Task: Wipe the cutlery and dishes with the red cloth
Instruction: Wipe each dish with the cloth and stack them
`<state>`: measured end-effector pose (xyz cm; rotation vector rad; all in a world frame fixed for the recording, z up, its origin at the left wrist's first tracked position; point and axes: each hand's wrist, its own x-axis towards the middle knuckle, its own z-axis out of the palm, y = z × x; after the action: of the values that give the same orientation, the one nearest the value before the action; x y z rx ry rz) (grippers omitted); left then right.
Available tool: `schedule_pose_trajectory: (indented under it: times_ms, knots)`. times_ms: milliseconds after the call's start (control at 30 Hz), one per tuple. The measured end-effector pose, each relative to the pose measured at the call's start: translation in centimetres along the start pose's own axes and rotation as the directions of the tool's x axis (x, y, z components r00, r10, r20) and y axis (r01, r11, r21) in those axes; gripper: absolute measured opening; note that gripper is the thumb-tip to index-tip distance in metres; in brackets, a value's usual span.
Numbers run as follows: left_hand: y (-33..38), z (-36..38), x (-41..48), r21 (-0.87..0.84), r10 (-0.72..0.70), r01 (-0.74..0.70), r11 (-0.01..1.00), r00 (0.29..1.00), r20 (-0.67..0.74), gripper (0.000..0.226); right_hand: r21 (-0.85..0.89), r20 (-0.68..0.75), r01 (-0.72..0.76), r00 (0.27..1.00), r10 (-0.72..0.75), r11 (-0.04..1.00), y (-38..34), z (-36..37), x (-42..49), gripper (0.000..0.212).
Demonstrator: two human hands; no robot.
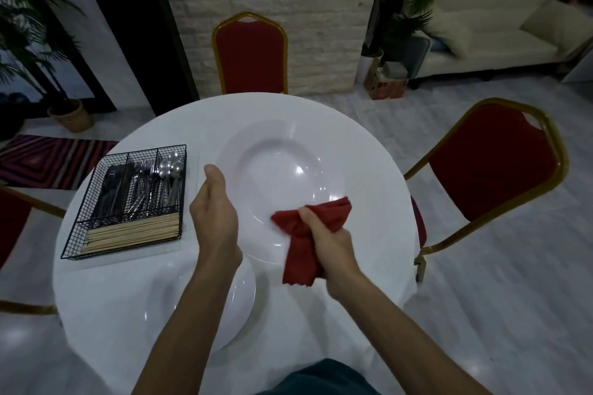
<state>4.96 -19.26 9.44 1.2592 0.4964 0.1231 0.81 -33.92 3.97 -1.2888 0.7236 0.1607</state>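
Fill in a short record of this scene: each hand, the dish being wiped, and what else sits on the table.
left hand: grips the left rim of the large white plate
right hand: grips the red cloth
cloth contact: on the plate's near inner part
other dish: second white plate, under the left forearm
cutlery: forks and spoons in a black wire basket
front compartment: chopsticks
surface: round white table

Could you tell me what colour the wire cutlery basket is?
The basket is black, clearest in the head view.
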Motion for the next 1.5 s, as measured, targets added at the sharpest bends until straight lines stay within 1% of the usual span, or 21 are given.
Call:
schedule_pose_trajectory:
  times_ms: [67, 100, 233, 333, 400, 467, 533, 600, 667, 733, 800, 900, 933, 1000, 1067, 1133, 1200, 1300, 1367, 1433, 1500]
  knots:
    - [-0.2, -0.5, 0.2, -0.03, -0.003, 0.003, 1.0, 1.0, -0.015, 0.08, -0.055, 0.029, -0.037, 0.999, 0.038, 0.998, -0.2, -0.1, 0.1, 0.032]
    - [-0.2, -0.7, 0.3, -0.051, -0.002, 0.001, 0.999, 1.0, -0.01, 0.085, -0.107, 0.022, -0.007, 1.0, 0.009, 0.994, -0.6, -0.3, 0.6, 0.033]
    - [-0.1, -1.3, 0.2, -0.009, 0.03, -0.03, 1.0, 1.0, 0.007, 0.088, -0.359, 0.011, 0.178, 0.982, -0.187, 0.916, -3.4, -2.0, 2.8, 0.045]
    - [-0.4, -1.7, -0.1, 0.027, 0.012, -0.012, 1.0, 1.0, 0.023, 0.072, -0.601, 0.015, 0.264, 0.947, -0.319, 0.755, -5.9, -2.4, 2.8, 0.064]
    - [-0.6, -1.9, -0.1, 0.055, -0.017, 0.016, 0.998, 1.0, 0.022, 0.064, -0.697, 0.023, 0.35, 0.883, -0.468, 0.626, -7.2, -2.0, 2.6, 0.072]
    - [-0.5, -1.7, -0.3, 0.072, -0.029, 0.027, 0.997, 0.999, 0.031, 0.049, -0.712, 0.05, 0.438, 0.811, -0.582, 0.549, -7.5, -1.1, 2.3, 0.082]
    - [-0.6, -1.3, -0.7, 0.074, -0.033, 0.03, 0.997, 0.998, 0.045, 0.043, -0.681, 0.073, 0.513, 0.757, -0.649, 0.522, -6.8, 0.2, 1.9, 0.083]
    - [-0.9, -0.8, -1.3, 0.084, -0.042, 0.036, 0.996, 0.997, 0.068, 0.052, -0.65, 0.093, 0.578, 0.705, -0.703, 0.494, -5.7, 1.7, 1.3, 0.075]
    - [-1.3, -0.3, -1.9, 0.106, -0.061, 0.051, 0.993, 0.993, 0.096, 0.047, -0.593, 0.121, 0.647, 0.66, -0.741, 0.479, -4.3, 3.3, 0.1, 0.062]
    - [-1.3, 0.0, -2.1, 0.113, -0.07, 0.057, 0.992, 0.991, 0.116, 0.044, -0.503, 0.222, 0.728, 0.63, -0.744, 0.466, -2.8, 4.8, -1.9, 0.05]
    - [-1.1, -0.3, -1.3, 0.057, -0.083, 0.078, 0.995, 0.992, 0.098, 0.047, -0.432, 0.387, 0.798, 0.585, -0.713, 0.42, -1.1, 5.4, -3.7, 0.046]
    - [-0.4, -1.5, 0.5, -0.013, -0.094, 0.094, 0.995, 0.995, 0.046, 0.059, -0.466, 0.59, 0.816, 0.575, -0.567, 0.343, 0.3, 3.9, -4.4, 0.045]
    - [-0.2, -2.0, 0.9, -0.006, -0.081, 0.081, 0.997, 0.996, 0.029, 0.063, -0.518, 0.632, 0.802, 0.593, -0.499, 0.298, 0.0, 3.0, -4.1, 0.047]
    - [0.2, -2.8, 1.1, 0.007, -0.062, 0.062, 0.998, 0.998, 0.021, 0.065, -0.639, 0.661, 0.758, 0.628, -0.41, 0.13, -1.0, 1.0, -2.9, 0.052]
    - [0.5, -3.2, 1.1, 0.023, -0.06, 0.059, 0.998, 0.997, 0.042, 0.05, -0.733, 0.611, 0.68, 0.663, -0.432, 0.006, -2.3, -0.8, -1.5, 0.052]
    - [0.6, -3.1, 1.0, 0.03, -0.061, 0.06, 0.998, 0.997, 0.044, 0.038, -0.781, 0.529, 0.625, 0.658, -0.536, -0.004, -2.9, -2.0, -0.5, 0.047]
    - [0.6, -2.9, 1.1, 0.035, -0.054, 0.052, 0.998, 0.998, 0.04, 0.042, -0.787, 0.514, 0.616, 0.625, -0.587, -0.034, -2.2, -2.1, -0.9, 0.043]
    - [0.1, -2.5, 1.2, 0.047, -0.043, 0.042, 0.998, 0.999, 0.012, 0.049, -0.731, 0.62, 0.678, 0.615, -0.488, -0.073, -0.2, -0.7, -3.8, 0.042]
    - [-0.5, -2.2, 0.6, 0.045, -0.038, 0.037, 0.998, 0.999, 0.02, 0.05, -0.652, 0.684, 0.757, 0.607, -0.406, 0.033, 0.4, 1.2, -5.4, 0.033]
    - [-1.3, -1.7, 0.0, 0.038, -0.046, 0.044, 0.998, 0.998, 0.038, 0.05, -0.6, 0.682, 0.791, 0.584, -0.44, 0.122, 0.5, 2.7, -6.4, 0.024]
    - [-1.3, -1.6, -0.3, 0.05, -0.039, 0.037, 0.998, 0.998, 0.055, 0.054, -0.589, 0.649, 0.795, 0.573, -0.501, 0.146, 0.5, 3.1, -6.8, 0.025]
